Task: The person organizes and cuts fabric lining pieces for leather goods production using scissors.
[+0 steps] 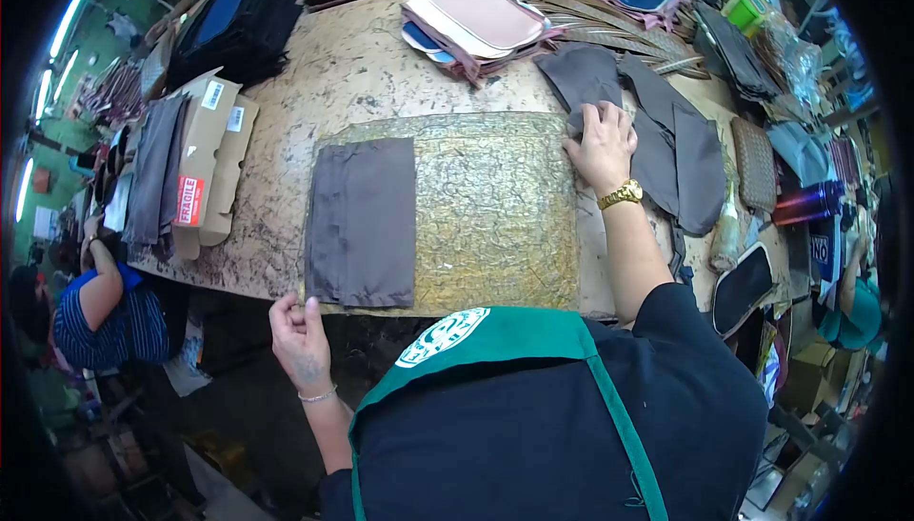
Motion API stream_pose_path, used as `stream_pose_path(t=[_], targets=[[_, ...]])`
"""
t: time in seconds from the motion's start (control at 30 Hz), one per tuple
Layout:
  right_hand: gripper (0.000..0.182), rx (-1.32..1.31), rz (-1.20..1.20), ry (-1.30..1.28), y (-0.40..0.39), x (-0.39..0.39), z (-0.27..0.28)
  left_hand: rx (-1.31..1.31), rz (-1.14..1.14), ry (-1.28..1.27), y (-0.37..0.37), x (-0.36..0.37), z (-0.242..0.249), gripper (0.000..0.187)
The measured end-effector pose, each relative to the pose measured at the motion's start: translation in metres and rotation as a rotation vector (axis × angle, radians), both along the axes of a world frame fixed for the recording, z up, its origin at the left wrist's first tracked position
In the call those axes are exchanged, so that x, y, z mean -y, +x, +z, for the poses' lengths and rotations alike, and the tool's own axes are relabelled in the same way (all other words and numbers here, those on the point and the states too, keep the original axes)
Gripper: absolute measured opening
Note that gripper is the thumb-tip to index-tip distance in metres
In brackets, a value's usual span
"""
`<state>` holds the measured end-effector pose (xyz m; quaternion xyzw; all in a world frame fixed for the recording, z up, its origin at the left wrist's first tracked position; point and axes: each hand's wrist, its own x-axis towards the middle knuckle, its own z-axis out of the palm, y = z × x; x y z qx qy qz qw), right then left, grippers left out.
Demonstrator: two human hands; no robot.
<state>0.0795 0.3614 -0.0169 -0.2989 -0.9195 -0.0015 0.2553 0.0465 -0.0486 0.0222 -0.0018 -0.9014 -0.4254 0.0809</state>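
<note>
A stack of dark grey fabric pieces (367,221) with staggered left edges lies on the left part of a yellowish, crinkled board (495,226). My left hand (303,335) is at the table's front edge, just below the board's lower left corner. Its thumb and fingers are apart, holding nothing. Beyond the board's right side, my right hand (605,147) has its bent fingers on a dark grey fabric piece (581,75), the thumb at the fabric's lower edge. More dark grey fabric pieces (685,145) lie loosely to the right of that hand.
Pink and white panels (490,16) are piled at the back. An open cardboard box (214,164) stands left, below a black stack (233,30). Brown strips (609,21), a bottle (725,235) and a woven brown pouch (755,164) lie right. Another person (109,316) sits left.
</note>
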Motion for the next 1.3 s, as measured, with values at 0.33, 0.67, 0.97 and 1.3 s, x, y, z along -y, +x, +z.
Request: stream_pose_path(t=[0.33, 0.67, 0.97, 1.3], targets=[[0.013, -0.444, -0.027, -0.102, 0.012, -0.035, -0.003, 0.039, -0.498, 0.092, 0.007, -0.054, -0.011, 0.026], [0.012, -0.25, 1.21, -0.271, 0.021, 0.092, 0.046, 1.04, -0.637, 1.199, -0.033, -0.09, -0.02, 0.065], [0.021, -0.274, 0.832, -0.409, 0.025, 0.093, 0.0, 0.286, -0.659, 0.235, -0.039, -0.116, -0.047, 0.029], [0.03, 0.156, 0.252, -0.582, 0.013, 0.032, -0.026, -0.312, -0.789, 0.009, -0.01, -0.108, -0.025, 0.024]])
